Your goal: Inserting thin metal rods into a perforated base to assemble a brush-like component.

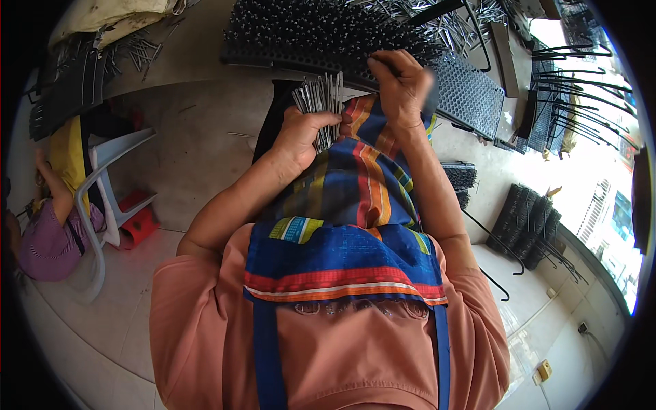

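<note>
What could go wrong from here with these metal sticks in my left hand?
The metal sticks in your left hand fan out unevenly, so a few might slip. Your right hand is close to the crowded pins on the black tray, so it could get scratched.

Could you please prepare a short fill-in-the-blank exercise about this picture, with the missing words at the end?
1. The bundle of thin silver metal rods is gripped by the person's ____ hand.
2. The long perforated tray packed with pins, near the person's right hand, is ____.
3. The shoulder straps of the striped multicolour cloth apron are plain ____.
4. The bundled black stack on the pale tiled floor is on the person's ____ side.

Missing words: left; black; blue; right.
</note>
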### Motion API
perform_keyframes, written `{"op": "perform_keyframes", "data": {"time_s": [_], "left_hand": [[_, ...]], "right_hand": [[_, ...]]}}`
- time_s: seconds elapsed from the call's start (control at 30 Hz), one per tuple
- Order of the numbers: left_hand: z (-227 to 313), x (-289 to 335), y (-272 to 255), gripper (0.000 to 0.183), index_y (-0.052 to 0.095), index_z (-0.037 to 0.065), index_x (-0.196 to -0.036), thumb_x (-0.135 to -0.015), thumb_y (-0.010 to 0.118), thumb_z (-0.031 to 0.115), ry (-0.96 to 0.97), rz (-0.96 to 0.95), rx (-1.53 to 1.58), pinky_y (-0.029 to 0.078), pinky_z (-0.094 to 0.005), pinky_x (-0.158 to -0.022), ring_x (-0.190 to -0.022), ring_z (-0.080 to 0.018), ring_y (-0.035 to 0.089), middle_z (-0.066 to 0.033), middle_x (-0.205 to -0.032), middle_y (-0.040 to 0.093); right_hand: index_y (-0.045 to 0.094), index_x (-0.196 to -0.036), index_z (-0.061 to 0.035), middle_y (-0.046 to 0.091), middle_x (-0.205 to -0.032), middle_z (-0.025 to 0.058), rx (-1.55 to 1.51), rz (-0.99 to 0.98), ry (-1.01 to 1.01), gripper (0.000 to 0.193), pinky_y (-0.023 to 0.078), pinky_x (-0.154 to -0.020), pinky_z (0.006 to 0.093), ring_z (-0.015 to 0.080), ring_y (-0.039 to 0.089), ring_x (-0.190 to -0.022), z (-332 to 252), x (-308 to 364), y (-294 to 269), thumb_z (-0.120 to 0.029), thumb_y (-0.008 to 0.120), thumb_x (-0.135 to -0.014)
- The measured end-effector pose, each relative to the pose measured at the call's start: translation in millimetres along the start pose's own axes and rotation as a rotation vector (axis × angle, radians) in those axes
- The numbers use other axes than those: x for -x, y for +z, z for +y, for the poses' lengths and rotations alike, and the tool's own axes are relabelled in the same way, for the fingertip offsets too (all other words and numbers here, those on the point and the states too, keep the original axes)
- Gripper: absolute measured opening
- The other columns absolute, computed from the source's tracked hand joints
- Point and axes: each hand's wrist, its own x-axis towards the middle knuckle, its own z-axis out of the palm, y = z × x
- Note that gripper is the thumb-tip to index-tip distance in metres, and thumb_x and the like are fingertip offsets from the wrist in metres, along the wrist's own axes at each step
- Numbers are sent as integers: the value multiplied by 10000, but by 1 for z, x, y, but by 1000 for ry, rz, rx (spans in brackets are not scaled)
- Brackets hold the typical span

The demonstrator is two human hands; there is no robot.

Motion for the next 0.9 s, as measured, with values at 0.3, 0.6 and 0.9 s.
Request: {"op": "perform_keyframes", "data": {"time_s": [0.3, 0.6, 0.9], "left_hand": [[2, 1, 6, 182, 668, -78, -943, -768, 622, -93, 50, -120, -66, 592, -337, -639, -702, -250, 704, -180, -841, 707], [-6, 1, 13, 153, 673, -60, -926, -776, 642, -68, 92, -7, -108, 559, -316, -572, -665, -225, 695, -144, -813, 705], [-7, 4, 18, 107, 661, -67, -896, -791, 659, -53, 51, 4, -223, 565, -325, -583, -676, -233, 703, -148, -810, 708]], "right_hand": [[705, -818, 11, 618, -665, 7, -121, -150, 260, 92, 432, -539, 222, 67, 559, -594, -15, 21, -14, -34, 750, -752], [663, -760, -30, 573, -645, -19, -722, -165, 709, 98, 287, -474, 198, 27, 433, -525, -1, 27, -27, -71, 700, -840], [692, -873, -10, 614, -749, -30, -270, 73, 3, 86, 422, -604, 175, 27, 536, -667, 17, 3, -29, 46, 687, -807]]}}
